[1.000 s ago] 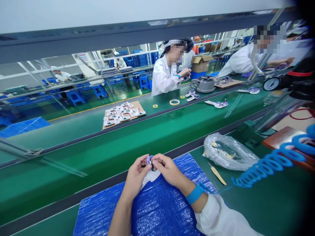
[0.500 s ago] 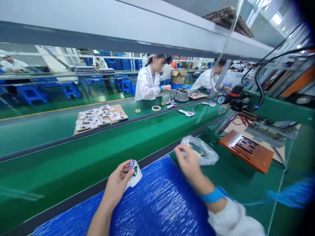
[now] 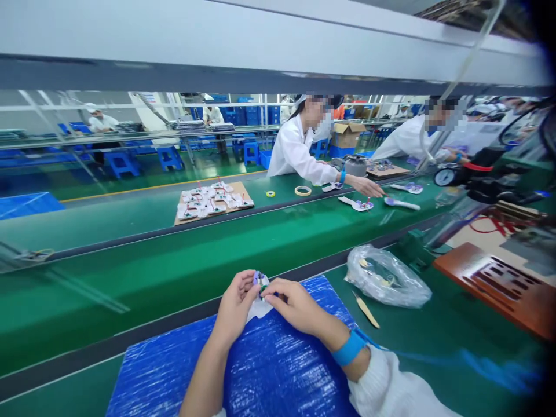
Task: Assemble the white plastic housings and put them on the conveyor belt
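My left hand (image 3: 234,307) and my right hand (image 3: 295,301) meet over the far edge of a blue foil mat (image 3: 269,370). Both pinch a small white part (image 3: 259,289) with purple and green bits on top. My left fingers curl round its left side. My right fingertips press on its right side. A blue wrist strap (image 3: 346,348) with a coiled blue cord sits on my right wrist.
A clear plastic bag of small pieces (image 3: 384,277) and a tan stick tool (image 3: 365,310) lie right of the mat. A brown slotted fixture (image 3: 499,284) stands at the far right. On the green conveyor (image 3: 174,260), a cardboard tray of white parts (image 3: 212,200). A co-worker's hand (image 3: 369,186) reaches onto the belt.
My right hand came back from the plastic bag to the white part held in my left hand. The view swung left. The co-worker across the belt has stretched an arm out.
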A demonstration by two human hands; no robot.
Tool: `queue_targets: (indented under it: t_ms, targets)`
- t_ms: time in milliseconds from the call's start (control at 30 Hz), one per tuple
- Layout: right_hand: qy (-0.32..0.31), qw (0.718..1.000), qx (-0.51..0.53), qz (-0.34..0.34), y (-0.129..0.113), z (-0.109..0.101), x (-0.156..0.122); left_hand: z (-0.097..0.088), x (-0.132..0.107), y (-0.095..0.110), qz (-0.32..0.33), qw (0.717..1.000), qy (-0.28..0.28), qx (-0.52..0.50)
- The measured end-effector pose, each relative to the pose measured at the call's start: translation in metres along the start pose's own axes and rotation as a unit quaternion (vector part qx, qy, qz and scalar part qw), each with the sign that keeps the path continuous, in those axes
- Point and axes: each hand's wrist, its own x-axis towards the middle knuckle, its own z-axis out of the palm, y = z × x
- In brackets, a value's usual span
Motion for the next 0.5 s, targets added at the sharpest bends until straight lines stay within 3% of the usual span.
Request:
queue_targets:
  t_ms: [200,367,500]
  targets:
    - [0.023,0.991,0.127,0.040,0.028,0.009,0.003,0.000,0.001,-0.005,-0.011,0.999,-0.004,0.049]
    - [0.042,0.973,0.197,0.116,0.027,0.006,0.003,0.000,0.000,-0.004,0.012,0.986,-0.031,0.166]
    - [0.059,0.969,0.205,0.127,0.027,0.007,0.004,0.001,-0.001,0.001,0.031,0.976,-0.051,0.210]
